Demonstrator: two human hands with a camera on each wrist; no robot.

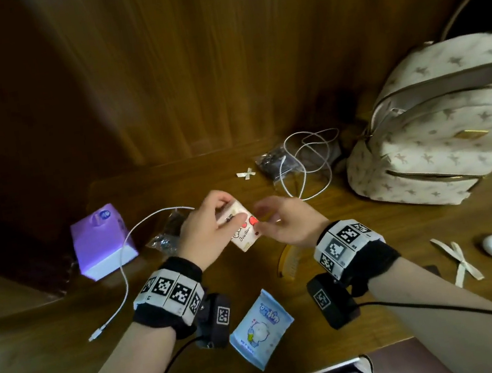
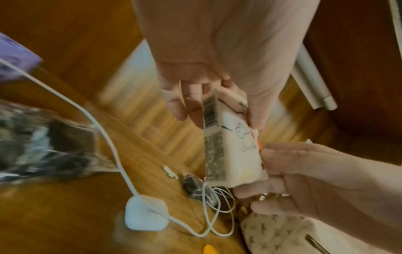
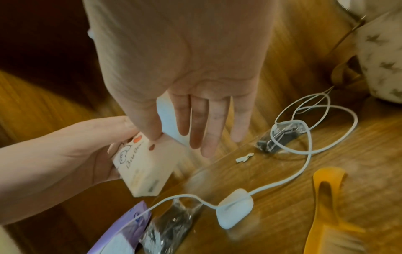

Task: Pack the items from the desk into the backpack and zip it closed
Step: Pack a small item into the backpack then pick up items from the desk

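A small cream tissue pack [image 1: 243, 230] printed with a cartoon and red hearts was held above the wooden counter [image 1: 374, 230] between both hands. The left hand [image 1: 205, 230] was curled around its upper end, thumb on the printed face and fingers [image 2: 185, 104] behind the barcode side. The right hand [image 1: 289, 223] was seen with its thumb touching the pack's heart-printed edge, while its fingers [image 3: 206, 123] were extended and slightly spread, not closed around it. The patterned backpack [image 1: 442, 129] stood upright at the right, apart from the hands. A white cable [image 1: 305, 164] lay coiled on the counter between.
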